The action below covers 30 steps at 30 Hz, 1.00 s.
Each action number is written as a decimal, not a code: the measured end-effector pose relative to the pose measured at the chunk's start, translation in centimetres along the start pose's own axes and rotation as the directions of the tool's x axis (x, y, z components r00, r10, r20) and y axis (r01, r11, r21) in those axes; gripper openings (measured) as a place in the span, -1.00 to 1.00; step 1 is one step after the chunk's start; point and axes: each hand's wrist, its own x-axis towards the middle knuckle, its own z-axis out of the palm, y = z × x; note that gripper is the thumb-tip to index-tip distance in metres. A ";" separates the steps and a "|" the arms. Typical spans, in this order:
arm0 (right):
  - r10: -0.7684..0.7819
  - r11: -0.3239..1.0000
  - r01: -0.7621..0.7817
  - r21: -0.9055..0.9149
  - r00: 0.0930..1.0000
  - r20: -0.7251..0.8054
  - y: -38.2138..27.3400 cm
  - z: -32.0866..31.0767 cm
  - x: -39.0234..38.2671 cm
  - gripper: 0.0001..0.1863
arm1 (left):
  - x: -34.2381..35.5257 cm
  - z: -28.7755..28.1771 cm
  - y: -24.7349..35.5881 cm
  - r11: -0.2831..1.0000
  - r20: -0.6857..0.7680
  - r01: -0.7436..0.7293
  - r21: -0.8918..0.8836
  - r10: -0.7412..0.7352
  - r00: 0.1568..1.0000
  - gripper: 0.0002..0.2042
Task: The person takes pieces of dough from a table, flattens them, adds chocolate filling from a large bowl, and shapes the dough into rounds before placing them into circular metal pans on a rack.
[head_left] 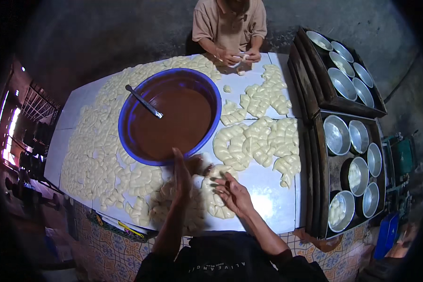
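My left hand [183,175] is held edge-on by the near rim of a big blue basin [123,126], fingers stretched out and partly smeared by motion. Smooth brown paste [183,122] fills the basin, and a dark-handled utensil [143,101] leans in it. Just above a strip of pale dough pieces [216,204], my right hand [235,193] has its fingers apart and slightly curled. I see nothing held in either hand. Many more small dough pieces [94,150] cover the left of the white table [272,207], and further clusters [258,141] lie right of the basin.
Across the table a person in a light shirt [230,23] works a small dough piece with both hands. Stacked dark trays [322,197] holding round metal tins [337,135] stand along the right side; some tins contain dough. A yellow-handled tool [130,229] lies at the near left edge.
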 end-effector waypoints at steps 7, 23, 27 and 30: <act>-0.378 0.825 0.215 -0.522 0.897 -0.229 0.1 1.0 -2.3 -0.77 | -7.7 3.5 -3.7 0.824 0.174 0.435 -0.363 -0.398 0.901 -0.52; -0.459 0.121 0.411 -0.904 0.830 0.316 -3.6 2.9 -8.0 -0.82 | -12.1 4.2 -4.3 0.981 0.292 -0.006 0.196 -0.053 0.955 -0.87; -0.373 0.376 0.151 -0.914 0.928 0.000 -3.6 1.6 -8.9 -0.76 | -12.7 4.6 -5.6 0.979 0.318 0.041 0.199 -0.105 0.942 -0.82; -0.411 0.178 0.150 -0.973 0.909 0.065 -4.2 1.9 -9.2 -0.49 | -11.8 3.1 -8.2 0.920 0.492 -0.174 0.352 -0.024 0.870 -0.61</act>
